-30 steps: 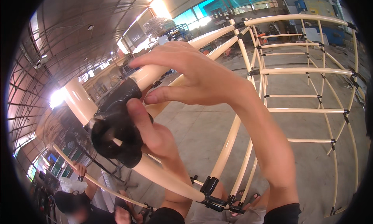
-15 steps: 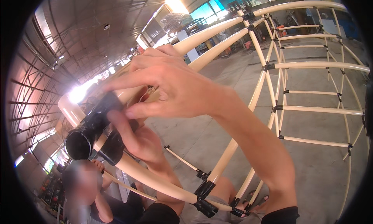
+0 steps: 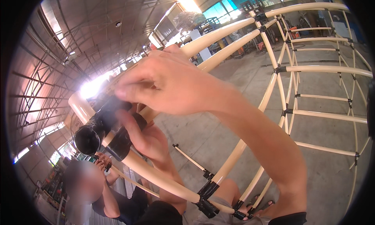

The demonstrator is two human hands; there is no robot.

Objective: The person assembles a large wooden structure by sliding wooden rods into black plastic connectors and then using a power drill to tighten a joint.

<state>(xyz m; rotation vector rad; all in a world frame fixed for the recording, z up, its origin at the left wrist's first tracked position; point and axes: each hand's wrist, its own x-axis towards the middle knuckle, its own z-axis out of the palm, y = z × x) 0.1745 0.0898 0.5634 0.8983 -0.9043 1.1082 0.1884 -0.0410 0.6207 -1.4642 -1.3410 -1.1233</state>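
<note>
Close in front of me, black pipe joints (image 3: 88,140) clamp cream-coloured pipes (image 3: 156,180) of a frame. My left hand (image 3: 146,141) comes up from below and is wrapped round the joint, its thumb lying along the black part; its other fingers are hidden behind. Over the same corner, my right hand (image 3: 168,82) is bent with thumb and forefinger pressed together just above the joint. Whatever they pinch, if anything, is too small or blurred to make out. Another joint (image 3: 207,190) sits lower on the frame, near my lap.
More cream pipe frames (image 3: 324,69) with black joints stand on the right over a concrete floor (image 3: 187,133). A co-worker (image 3: 117,197) at lower left holds a thin pipe (image 3: 134,182). Stored goods and equipment (image 3: 242,45) line the back.
My right thumb and forefinger, spread apart before, have come together above the joint. The left hand keeps its hold. The whole scene has shifted slightly to the right in the picture.
</note>
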